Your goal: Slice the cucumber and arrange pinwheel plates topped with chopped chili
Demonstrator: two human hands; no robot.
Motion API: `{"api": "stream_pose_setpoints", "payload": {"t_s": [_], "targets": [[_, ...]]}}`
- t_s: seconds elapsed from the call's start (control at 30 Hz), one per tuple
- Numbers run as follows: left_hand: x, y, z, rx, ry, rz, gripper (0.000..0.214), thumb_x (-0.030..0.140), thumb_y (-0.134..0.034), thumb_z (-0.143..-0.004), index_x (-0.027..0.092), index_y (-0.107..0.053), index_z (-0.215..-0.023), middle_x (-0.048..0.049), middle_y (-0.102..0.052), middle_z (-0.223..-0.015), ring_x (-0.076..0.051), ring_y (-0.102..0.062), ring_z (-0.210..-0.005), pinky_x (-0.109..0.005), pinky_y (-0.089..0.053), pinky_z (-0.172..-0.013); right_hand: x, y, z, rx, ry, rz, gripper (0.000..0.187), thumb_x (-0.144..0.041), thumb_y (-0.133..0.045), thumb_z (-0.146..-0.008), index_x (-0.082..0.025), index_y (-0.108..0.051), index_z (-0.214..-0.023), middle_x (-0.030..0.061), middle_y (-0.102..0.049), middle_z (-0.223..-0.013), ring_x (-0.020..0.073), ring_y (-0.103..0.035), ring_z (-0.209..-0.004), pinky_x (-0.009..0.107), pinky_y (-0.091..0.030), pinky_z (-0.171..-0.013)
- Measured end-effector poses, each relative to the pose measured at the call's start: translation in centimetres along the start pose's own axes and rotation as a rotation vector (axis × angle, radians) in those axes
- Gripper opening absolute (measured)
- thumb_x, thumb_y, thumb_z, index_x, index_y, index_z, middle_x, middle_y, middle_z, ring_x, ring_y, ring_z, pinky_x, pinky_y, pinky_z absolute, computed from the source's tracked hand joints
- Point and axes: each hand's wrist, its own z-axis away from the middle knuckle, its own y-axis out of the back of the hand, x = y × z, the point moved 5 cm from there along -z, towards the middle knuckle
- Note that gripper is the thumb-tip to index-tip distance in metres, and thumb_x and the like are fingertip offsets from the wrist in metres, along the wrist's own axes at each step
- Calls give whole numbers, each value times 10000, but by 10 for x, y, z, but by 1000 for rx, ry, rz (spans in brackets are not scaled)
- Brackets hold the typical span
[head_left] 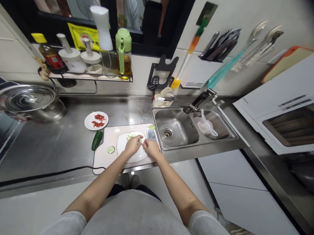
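Observation:
My left hand (133, 145) and my right hand (151, 148) meet over a white plate (123, 154), fingers bent and pinching. Between the fingertips is a small pale green piece, apparently a cucumber slice (140, 140). More cucumber slices lie on the plate just beyond my left hand. The plate rests on a pale cutting board (101, 159). One loose slice (111, 149) sits at the board's left and another near its far right corner. A knife's wide blade (151, 134) lies by my right hand, its handle hidden. A dark green cucumber piece (97, 140) lies at the board's left edge.
A small plate (87, 122) of chopped red pieces stands behind the cucumber. The double sink (177, 144) is at the right, with a plastic bag (205, 125) in it. At the left stands a lidded steel pot (47, 112). A black cable (57, 173) crosses the counter. Bottles line the shelf (90, 76).

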Motion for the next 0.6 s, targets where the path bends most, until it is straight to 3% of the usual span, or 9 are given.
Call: {"api": "stream_pose_setpoints", "payload": {"t_s": [0.3,0.6], "targets": [[-3,3,4,87,-63,-161,295,252,-519,-859,223,-626,-1133,-84,-593,-1112,-248,-503,-1066,-341,-417,-865,5,-8,16,102,41,19,325,-368,-374,-971,-208,-576,-1168,95,-650,-1048,206,-564,-956,278,-363,-782],[-3,0,7,72,-73,-199,267,349,-509,-888,223,-678,-1051,-94,-575,-1056,-255,-484,-1024,-344,-419,-803,3,-19,26,63,73,90,386,-359,-362,-972,-277,-561,-1292,100,-648,-1023,219,-573,-952,283,-383,-772]]}}
